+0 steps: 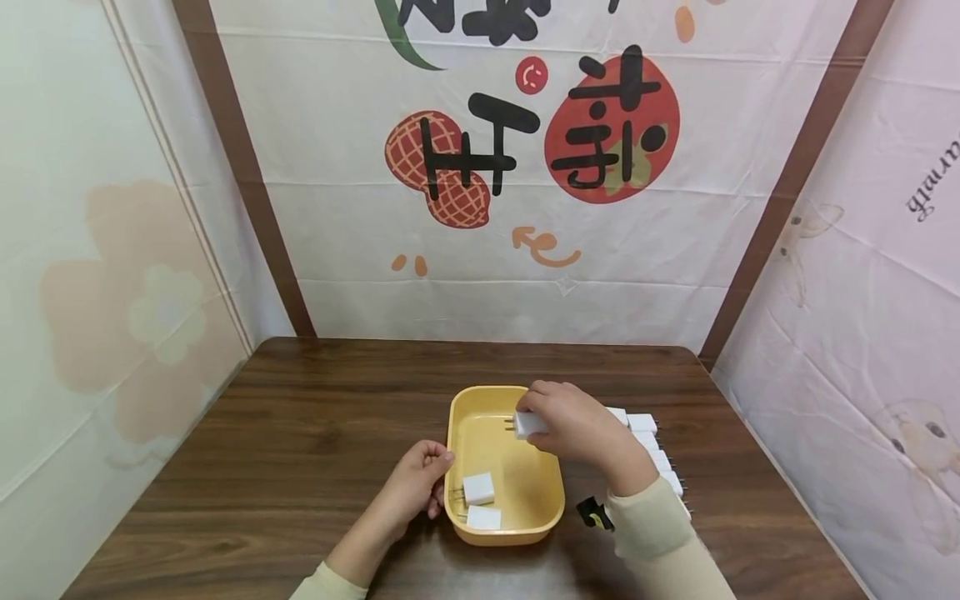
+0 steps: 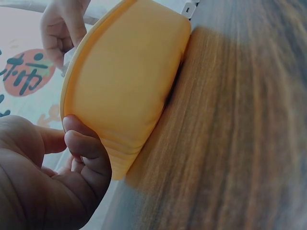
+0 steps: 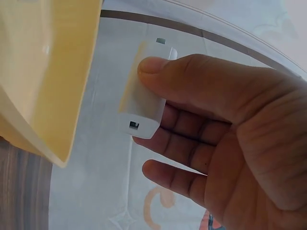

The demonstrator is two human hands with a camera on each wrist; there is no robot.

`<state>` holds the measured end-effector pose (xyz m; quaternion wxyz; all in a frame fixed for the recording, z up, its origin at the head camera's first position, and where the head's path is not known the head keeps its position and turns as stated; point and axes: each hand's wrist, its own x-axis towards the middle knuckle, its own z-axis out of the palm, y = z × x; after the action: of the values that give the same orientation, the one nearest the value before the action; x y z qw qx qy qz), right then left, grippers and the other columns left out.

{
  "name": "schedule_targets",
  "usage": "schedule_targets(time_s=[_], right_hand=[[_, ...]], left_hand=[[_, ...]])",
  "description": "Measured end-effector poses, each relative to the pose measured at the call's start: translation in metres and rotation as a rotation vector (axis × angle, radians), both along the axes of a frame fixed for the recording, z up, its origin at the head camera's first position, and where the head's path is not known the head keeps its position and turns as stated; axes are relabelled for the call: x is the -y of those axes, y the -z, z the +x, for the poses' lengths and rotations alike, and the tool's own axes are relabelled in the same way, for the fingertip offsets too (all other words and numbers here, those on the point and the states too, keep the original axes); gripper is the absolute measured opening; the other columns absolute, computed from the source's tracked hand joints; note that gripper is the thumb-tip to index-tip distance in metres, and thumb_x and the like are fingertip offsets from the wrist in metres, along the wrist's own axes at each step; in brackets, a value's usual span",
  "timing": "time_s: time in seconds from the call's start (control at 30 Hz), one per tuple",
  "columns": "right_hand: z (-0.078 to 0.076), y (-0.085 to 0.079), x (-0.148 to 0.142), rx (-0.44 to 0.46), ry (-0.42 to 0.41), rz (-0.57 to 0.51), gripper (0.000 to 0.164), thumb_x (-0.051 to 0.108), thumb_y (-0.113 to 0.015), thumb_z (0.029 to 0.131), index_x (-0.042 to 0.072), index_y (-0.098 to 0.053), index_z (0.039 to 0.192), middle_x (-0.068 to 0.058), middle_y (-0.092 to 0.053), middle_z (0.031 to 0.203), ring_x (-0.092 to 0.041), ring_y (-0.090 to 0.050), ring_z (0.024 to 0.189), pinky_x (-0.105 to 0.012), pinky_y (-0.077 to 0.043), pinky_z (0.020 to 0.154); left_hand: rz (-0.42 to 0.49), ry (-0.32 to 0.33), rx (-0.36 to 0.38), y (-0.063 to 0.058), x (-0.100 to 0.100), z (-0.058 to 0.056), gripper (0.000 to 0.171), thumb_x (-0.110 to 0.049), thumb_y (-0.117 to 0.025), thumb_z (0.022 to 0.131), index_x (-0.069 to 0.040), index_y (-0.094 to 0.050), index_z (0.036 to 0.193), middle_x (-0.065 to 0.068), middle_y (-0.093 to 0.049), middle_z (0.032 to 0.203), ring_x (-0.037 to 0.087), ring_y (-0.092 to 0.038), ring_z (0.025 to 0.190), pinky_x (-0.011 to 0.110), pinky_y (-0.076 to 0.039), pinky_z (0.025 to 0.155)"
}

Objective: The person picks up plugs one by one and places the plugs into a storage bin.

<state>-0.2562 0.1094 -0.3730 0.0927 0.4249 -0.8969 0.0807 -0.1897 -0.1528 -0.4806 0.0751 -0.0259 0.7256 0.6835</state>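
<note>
A yellow plastic bin stands on the table, with two white charger plugs lying at its near left, prongs facing left. My left hand pinches the bin's left rim; the left wrist view shows thumb and fingertips on that edge. Above the right side of the bin, my right hand grips another white charger plug, its prongs pointing left. In the right wrist view, the thumb presses one face of this charger plug, and a small port shows on its end.
Right of the bin, several white charger plugs lie in a group, partly hidden by the right forearm. A small black item with a yellow mark lies beside the right sleeve. Printed cloth hangs behind the wooden table.
</note>
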Motion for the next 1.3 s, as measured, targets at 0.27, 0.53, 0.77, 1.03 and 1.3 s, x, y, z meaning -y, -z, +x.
schedule_targets(time_s=[0.27, 0.53, 0.77, 1.03, 1.3], right_hand=[[0.000, 0.003, 0.006, -0.024, -0.018, 0.006, 0.033, 0.022, -0.083, 0.085, 0.013, -0.072, 0.115, 0.001, -0.067, 0.110, -0.017, -0.064, 0.097, -0.037, -0.055, 0.090], [-0.003, 0.011, 0.013, -0.031, -0.040, 0.025, 0.032, 0.022, -0.083, 0.086, 0.013, -0.072, 0.114, 0.000, -0.068, 0.110, -0.018, -0.064, 0.096, -0.038, -0.055, 0.088], [-0.004, 0.018, 0.019, -0.032, -0.019, 0.049, 0.031, 0.024, -0.083, 0.086, 0.014, -0.072, 0.114, 0.001, -0.067, 0.108, -0.016, -0.063, 0.093, -0.036, -0.056, 0.086], [-0.006, 0.028, 0.026, -0.052, -0.050, 0.042, 0.032, 0.023, -0.083, 0.084, 0.013, -0.072, 0.112, 0.000, -0.066, 0.105, -0.016, -0.063, 0.092, -0.034, -0.055, 0.083], [-0.007, 0.040, 0.033, -0.064, -0.083, 0.045, 0.030, 0.021, -0.084, 0.083, 0.012, -0.073, 0.109, 0.001, -0.065, 0.100, -0.015, -0.061, 0.089, -0.030, -0.055, 0.081]], left_hand=[[-0.008, -0.007, 0.002, 0.002, 0.001, -0.003, 0.022, -0.018, -0.052, 0.108, 0.001, -0.048, 0.117, 0.006, -0.052, 0.073, 0.011, -0.046, 0.048, 0.021, -0.041, 0.042], [-0.006, -0.004, -0.014, 0.001, -0.001, -0.003, 0.022, -0.018, -0.053, 0.107, 0.002, -0.048, 0.116, 0.006, -0.053, 0.072, 0.011, -0.046, 0.048, 0.021, -0.040, 0.041], [-0.008, -0.004, 0.002, 0.003, -0.001, -0.003, 0.022, -0.018, -0.052, 0.107, 0.001, -0.048, 0.117, 0.007, -0.053, 0.073, 0.011, -0.046, 0.048, 0.021, -0.041, 0.041], [0.000, -0.001, -0.006, 0.004, 0.001, -0.002, 0.021, -0.016, -0.052, 0.107, 0.003, -0.048, 0.117, 0.007, -0.053, 0.072, 0.011, -0.046, 0.048, 0.021, -0.040, 0.041], [0.007, -0.012, -0.014, 0.003, -0.002, -0.001, 0.022, -0.017, -0.053, 0.107, 0.002, -0.048, 0.116, 0.005, -0.052, 0.070, 0.012, -0.045, 0.046, 0.023, -0.040, 0.040]])
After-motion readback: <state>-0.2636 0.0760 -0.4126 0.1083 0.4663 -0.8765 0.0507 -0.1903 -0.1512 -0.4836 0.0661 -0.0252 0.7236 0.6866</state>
